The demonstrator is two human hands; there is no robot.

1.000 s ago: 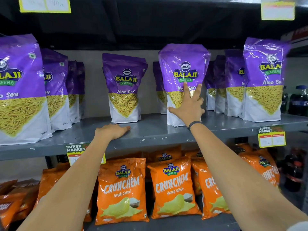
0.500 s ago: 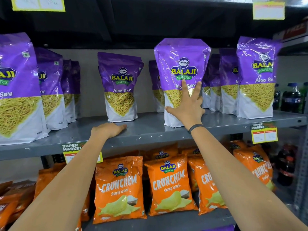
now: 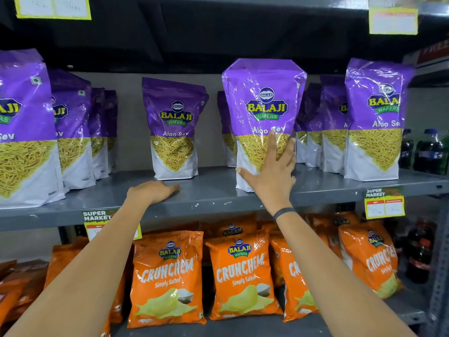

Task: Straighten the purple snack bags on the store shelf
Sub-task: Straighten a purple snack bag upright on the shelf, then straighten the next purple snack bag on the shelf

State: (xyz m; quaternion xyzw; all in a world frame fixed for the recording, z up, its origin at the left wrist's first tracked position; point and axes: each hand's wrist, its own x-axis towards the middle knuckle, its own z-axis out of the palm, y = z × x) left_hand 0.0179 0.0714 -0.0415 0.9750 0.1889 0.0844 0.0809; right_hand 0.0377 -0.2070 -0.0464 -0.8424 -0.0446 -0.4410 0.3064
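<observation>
Several purple Aloo Sev snack bags stand upright on the grey shelf [image 3: 213,190]. My right hand [image 3: 272,171] lies flat against the lower front of the middle purple bag [image 3: 263,103], fingers spread, thumb at its left edge. To its left stands another purple bag [image 3: 173,122], further back. My left hand [image 3: 151,190] rests palm down on the shelf in front of that bag, holding nothing. More purple bags stand at the far left [image 3: 21,122] and at the right [image 3: 375,113].
Orange Crunchem chip bags [image 3: 167,276] fill the shelf below. Dark drink bottles [image 3: 431,152] stand at the far right of the upper shelf. Price tags [image 3: 384,203] hang on the shelf's front edge. The shelf above is dark and low.
The middle purple bag stands a little nearer the shelf front and more upright under my right hand. My left hand stays on the shelf.
</observation>
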